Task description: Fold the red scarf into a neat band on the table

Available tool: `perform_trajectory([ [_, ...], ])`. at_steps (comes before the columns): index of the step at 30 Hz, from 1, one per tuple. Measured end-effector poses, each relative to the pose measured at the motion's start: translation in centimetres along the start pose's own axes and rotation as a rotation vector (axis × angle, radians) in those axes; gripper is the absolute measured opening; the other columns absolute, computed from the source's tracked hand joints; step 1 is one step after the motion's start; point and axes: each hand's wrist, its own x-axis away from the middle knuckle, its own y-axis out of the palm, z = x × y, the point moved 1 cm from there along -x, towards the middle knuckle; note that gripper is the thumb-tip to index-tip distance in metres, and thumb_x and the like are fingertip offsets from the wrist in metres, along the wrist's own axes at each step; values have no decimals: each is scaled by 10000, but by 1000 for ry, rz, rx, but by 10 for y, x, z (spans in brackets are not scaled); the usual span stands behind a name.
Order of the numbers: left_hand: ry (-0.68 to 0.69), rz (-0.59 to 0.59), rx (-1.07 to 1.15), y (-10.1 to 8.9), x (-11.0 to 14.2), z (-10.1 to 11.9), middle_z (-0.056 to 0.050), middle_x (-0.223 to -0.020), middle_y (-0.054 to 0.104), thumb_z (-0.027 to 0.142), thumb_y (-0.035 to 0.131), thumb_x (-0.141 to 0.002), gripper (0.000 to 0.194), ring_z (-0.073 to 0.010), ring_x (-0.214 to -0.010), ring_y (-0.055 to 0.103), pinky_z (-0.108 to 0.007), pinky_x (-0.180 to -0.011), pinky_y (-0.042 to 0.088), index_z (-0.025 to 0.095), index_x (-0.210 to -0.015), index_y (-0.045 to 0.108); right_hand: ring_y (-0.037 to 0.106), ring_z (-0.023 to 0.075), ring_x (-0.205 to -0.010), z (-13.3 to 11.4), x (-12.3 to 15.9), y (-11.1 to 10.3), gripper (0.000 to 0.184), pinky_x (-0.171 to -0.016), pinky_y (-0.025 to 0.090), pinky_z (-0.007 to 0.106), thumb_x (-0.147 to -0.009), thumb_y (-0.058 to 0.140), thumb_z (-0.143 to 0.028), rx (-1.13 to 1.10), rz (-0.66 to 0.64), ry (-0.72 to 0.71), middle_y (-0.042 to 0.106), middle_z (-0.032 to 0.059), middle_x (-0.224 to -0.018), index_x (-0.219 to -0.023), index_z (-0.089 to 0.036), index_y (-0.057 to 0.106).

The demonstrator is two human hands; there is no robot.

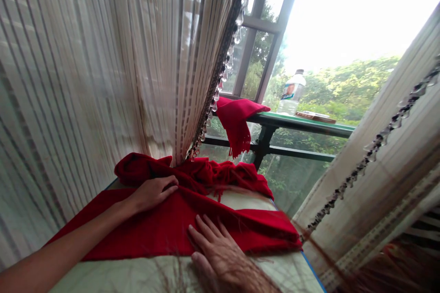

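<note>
A red scarf (144, 224) lies spread across the pale table top, its far edge folded and bunched. My left hand (158, 192) reaches in from the left with its fingers curled, pinching the scarf near the fold. Nearer to me, my right hand (216, 247) lies flat on the scarf with its fingers apart. Just beyond my hands is a crumpled heap of red fabric (237, 175) with some fringe showing. Whether this heap is part of the same scarf I cannot tell.
Sheer striped curtains (103, 55) with beaded trim hang at left and right, the left one touching the heap. Another red fringed cloth (237, 119) drapes over the window rail (309, 129). A plastic bottle (292, 94) and a flat object (315, 116) sit on that ledge.
</note>
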Motion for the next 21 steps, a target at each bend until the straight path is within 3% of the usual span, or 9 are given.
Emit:
perform_trajectory([
  [5, 145, 70, -83, -21, 11, 13, -14, -1096, 708, 431, 414, -1031, 319, -187, -982, 682, -251, -869, 459, 214, -1113, 632, 282, 357, -1487, 7, -15, 9, 617, -1163, 297, 620, -968, 482, -461, 26, 62, -12, 302, 88, -1632, -1544, -336, 299],
  [8, 244, 80, -136, -23, 25, 15, -16, -1039, 709, 392, 451, -1027, 275, -169, -940, 685, -229, -829, 464, 203, -1080, 642, 455, 362, -1380, 9, -14, 11, 605, -1082, 420, 582, -952, 504, -428, 32, 81, 11, 439, 83, -1565, -1525, -340, 330],
  [11, 290, 70, -167, -16, 43, 17, -26, -1019, 709, 410, 573, -965, 254, -186, -899, 689, -231, -778, 490, 209, -1106, 638, 565, 317, -1262, 9, 3, 7, 520, -1040, 471, 499, -957, 503, -422, 51, 155, 71, 556, 58, -1464, -1466, -366, 413],
  [14, 323, 89, -166, -5, 58, 19, -37, -1052, 715, 367, 686, -884, 325, -209, -923, 696, -243, -806, 520, 228, -1172, 628, 602, 299, -1206, 12, 25, 3, 449, -1043, 477, 449, -961, 495, -408, 96, 189, 127, 633, 72, -1354, -1399, -308, 510],
  [17, 348, 104, -164, 7, 69, 14, -2, -1063, 727, 270, 672, -873, 327, -191, -923, 707, -233, -820, 541, 279, -1196, 625, 594, 303, -1233, 19, 43, -1, 447, -1069, 470, 427, -963, 477, -395, 124, 236, 164, 644, 93, -1345, -1379, -247, 544],
  [21, 348, 185, -168, 17, 73, -5, 47, -1064, 738, 279, 607, -877, 288, -192, -912, 719, -241, -810, 564, 337, -1152, 671, 527, 287, -1335, 33, 53, -9, 509, -1073, 474, 367, -973, 446, -417, 140, 287, 220, 570, 122, -1449, -1427, -194, 496],
])
